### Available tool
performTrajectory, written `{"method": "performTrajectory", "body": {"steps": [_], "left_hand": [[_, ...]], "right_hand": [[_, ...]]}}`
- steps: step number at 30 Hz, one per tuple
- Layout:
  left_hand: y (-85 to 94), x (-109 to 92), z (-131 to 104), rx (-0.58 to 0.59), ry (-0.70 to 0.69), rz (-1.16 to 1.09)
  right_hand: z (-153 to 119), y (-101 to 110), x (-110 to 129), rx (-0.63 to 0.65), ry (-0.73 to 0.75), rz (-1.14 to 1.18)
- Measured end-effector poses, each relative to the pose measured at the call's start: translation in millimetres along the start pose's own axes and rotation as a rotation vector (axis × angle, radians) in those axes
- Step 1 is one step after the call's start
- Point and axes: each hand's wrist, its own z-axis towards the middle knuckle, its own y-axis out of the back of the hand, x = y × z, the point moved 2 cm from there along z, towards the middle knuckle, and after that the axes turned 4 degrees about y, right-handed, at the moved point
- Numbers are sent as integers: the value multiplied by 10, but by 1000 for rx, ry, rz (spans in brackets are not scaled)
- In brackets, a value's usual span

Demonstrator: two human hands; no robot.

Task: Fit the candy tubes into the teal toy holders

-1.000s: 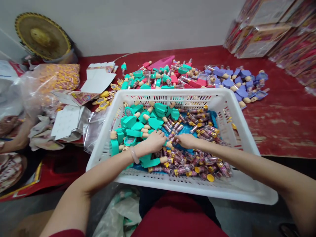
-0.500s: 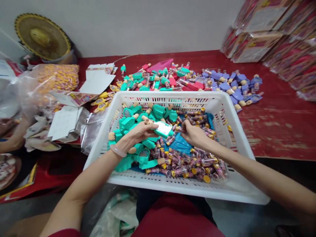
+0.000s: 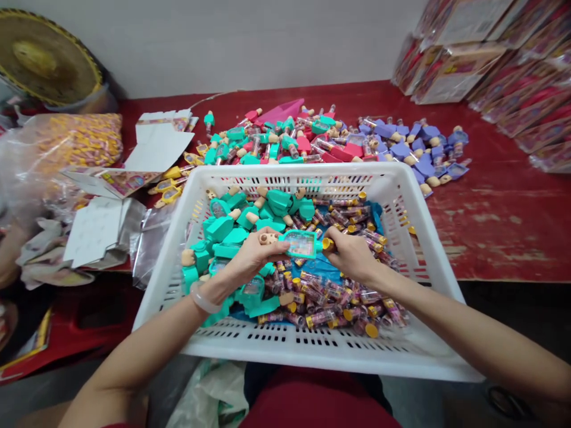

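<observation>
My left hand point(image 3: 259, 252) grips a teal toy case point(image 3: 303, 244) by its tan, dotted end, its clear window facing up. My right hand point(image 3: 350, 252) pinches a small tube point(image 3: 329, 244) by its yellow cap, and the tube meets the right end of the case; most of the tube is hidden. Both hands are over a white basket point(image 3: 321, 351). Teal cases point(image 3: 220, 229) fill the basket's left side. Small clear tubes with yellow caps point(image 3: 319, 285) lie in its middle and right, over blue plastic point(image 3: 321, 267).
Behind the basket, teal, red and purple toys point(image 3: 419, 145) lie on a red table point(image 3: 504, 238). Packaged boxes point(image 3: 459, 71) stand at the back right. White cards point(image 3: 96, 229) and a bag of yellow pieces point(image 3: 80, 139) are at left.
The case in my left hand has turned from its white side to its window side. My right hand has come to the case's end with a yellow-capped tube. The view has shifted slightly.
</observation>
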Motion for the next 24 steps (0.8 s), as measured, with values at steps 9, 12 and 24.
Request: {"method": "performTrajectory", "body": {"steps": [9, 12, 24], "left_hand": [[-3, -31, -122, 144, 129, 691], [-63, -74, -185, 233, 178, 735], [-196, -76, -337, 261, 63, 872]], "right_hand": [[-41, -62, 26, 149, 105, -71], [-64, -77, 68, 155, 155, -53], [-169, -3, 206, -161, 455, -75]]}}
